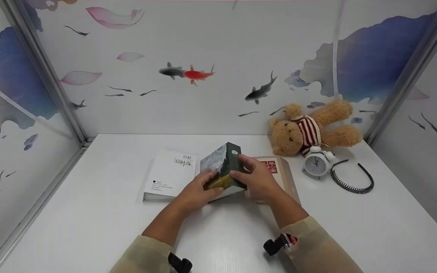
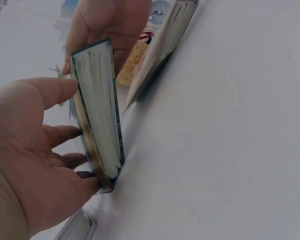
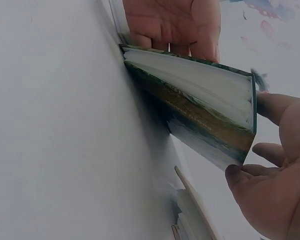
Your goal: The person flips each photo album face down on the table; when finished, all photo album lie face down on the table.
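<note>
L hand (image 1: 199, 189) & R hand (image 1: 259, 180) both grip green bk (image 1: 224, 163), tilted, btwn white bk (image 1: 171, 172) & tan bk (image 1: 286, 178) on worktop (image 1: 101, 182); clock (image 1: 316, 163) near bear (image 1: 287, 139).

Between my left hand (image 1: 197, 190) and my right hand (image 1: 259, 180): thick dark-green rectangular book (image 1: 235, 160).
Left of that book: thick white rectangular book (image 1: 171, 174), flat on the white tabletop (image 1: 89, 212).
Right of it: tan rectangular book (image 1: 286, 176), on the tabletop.
Right of the tan book: round white alarm clock (image 1: 316, 164), then curved black toothed headband (image 1: 350, 189).
Behind the clock: brown plush bear (image 1: 310, 132).
</note>
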The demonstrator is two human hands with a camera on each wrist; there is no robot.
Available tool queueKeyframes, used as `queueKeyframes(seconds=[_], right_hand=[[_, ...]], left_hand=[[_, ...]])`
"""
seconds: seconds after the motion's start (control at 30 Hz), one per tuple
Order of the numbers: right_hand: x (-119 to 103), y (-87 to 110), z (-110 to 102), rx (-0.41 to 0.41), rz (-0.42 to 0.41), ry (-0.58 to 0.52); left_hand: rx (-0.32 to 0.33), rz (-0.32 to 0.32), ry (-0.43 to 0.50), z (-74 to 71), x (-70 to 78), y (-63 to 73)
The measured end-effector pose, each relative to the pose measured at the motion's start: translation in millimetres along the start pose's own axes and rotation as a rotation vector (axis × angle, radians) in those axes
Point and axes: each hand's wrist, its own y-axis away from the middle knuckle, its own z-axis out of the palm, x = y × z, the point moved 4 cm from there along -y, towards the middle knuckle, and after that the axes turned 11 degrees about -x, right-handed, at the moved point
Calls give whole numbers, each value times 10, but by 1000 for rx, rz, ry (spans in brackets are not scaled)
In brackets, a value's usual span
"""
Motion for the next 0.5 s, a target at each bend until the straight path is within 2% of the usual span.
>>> queueKeyframes(seconds=[0.23, 0.5], right_hand=[[65, -20, -10, -15, 42, 37], [114, -34, 20, -12, 82, 124]], left_hand=[[20, -60, -176, 47, 26, 20], [20, -77, -235, 34, 33, 16]])
